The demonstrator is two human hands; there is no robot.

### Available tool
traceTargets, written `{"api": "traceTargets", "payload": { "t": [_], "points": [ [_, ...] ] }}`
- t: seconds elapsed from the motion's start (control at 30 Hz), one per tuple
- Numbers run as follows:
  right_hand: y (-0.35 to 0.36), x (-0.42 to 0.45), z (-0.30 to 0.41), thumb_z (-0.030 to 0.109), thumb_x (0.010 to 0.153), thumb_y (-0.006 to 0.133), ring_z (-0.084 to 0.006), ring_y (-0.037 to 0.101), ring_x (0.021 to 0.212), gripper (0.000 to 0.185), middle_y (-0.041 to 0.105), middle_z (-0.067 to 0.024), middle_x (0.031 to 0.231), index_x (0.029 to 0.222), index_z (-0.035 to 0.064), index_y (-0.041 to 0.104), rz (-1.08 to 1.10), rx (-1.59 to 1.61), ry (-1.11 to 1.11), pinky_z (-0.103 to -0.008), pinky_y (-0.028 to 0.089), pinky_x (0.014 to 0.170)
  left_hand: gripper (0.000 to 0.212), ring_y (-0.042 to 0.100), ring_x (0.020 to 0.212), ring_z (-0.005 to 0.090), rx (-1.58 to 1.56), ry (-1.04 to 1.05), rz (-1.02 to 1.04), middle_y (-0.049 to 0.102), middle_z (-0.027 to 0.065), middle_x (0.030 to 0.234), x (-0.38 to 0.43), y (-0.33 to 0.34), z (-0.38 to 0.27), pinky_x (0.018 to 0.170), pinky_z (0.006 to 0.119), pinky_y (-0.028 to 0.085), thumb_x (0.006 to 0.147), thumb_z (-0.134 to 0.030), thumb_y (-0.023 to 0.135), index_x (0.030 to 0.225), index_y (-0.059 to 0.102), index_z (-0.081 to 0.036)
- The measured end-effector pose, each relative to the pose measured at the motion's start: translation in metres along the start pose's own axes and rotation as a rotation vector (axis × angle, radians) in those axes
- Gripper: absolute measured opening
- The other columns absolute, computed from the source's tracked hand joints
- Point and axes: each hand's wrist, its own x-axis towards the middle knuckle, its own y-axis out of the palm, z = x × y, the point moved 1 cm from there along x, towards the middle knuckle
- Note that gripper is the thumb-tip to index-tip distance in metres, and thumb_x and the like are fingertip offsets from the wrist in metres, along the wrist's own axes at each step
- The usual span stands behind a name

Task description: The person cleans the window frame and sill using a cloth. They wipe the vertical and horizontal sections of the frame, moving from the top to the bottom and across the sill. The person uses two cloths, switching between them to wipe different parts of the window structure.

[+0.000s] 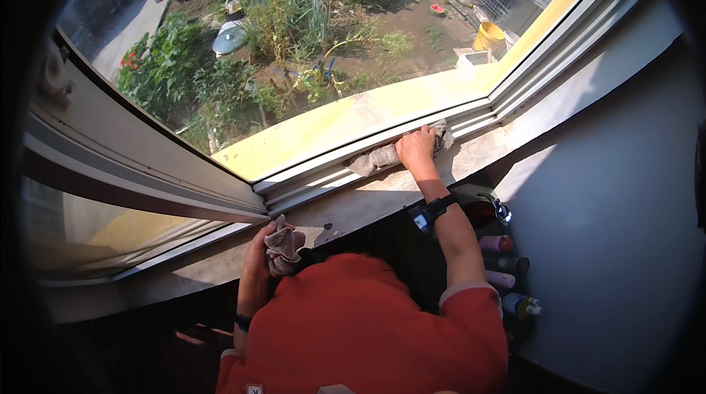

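My right hand [417,147] presses a greyish-brown cloth [374,160] against the white window track [314,185]. The cloth is bunched lengthwise along the rails, and one end sticks out past my knuckles. Lower on the left, my left hand [258,250] grips a second crumpled cloth [283,250] beside the stone sill [353,207]. Some of its fingers are hidden behind the folds. The white-framed sliding sash [165,156] stands to the left, its corner just above my left hand.
Several bottles, among them a pink one [495,243] and a pump bottle [521,305], stand right of my right arm by the pale wall [601,217]. A metal faucet [501,211] is near my right forearm. Beyond the glass lies a garden with a yellow bucket [488,36].
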Motion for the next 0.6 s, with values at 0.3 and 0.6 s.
{"api": "traceTargets", "payload": {
  "t": [0.3,0.6],
  "points": [
    [-0.026,-0.052,0.147,0.024,0.076,0.066,-0.0294,0.055,0.079,0.029,0.059,-0.0124,0.065,0.057,0.0045,0.055,-0.502,0.62,-0.231,-0.0436,0.044,0.071,0.038,0.064,0.073,0.0186,0.026,-0.013,0.028,0.065,0.0107,0.086,-0.005,0.02,-0.004,0.064,0.029,0.054,0.094,-0.035,0.05,0.102,0.06,0.0],
    [-0.027,-0.036,0.043,0.034,0.099,0.045,-0.021,0.064,0.09,0.037,0.065,-0.0064,0.101,0.108,0.0023,0.061,-0.141,2.402,0.9,-0.0354,0.051,0.082,0.039,0.063,0.069,0.0176,-0.082,-0.001,-0.132,0.065,0.0103,0.083,-0.007,0.005,0.0,0.063,0.03,0.054,0.092,-0.035,0.053,0.103,0.061,0.002]
  ]
}}
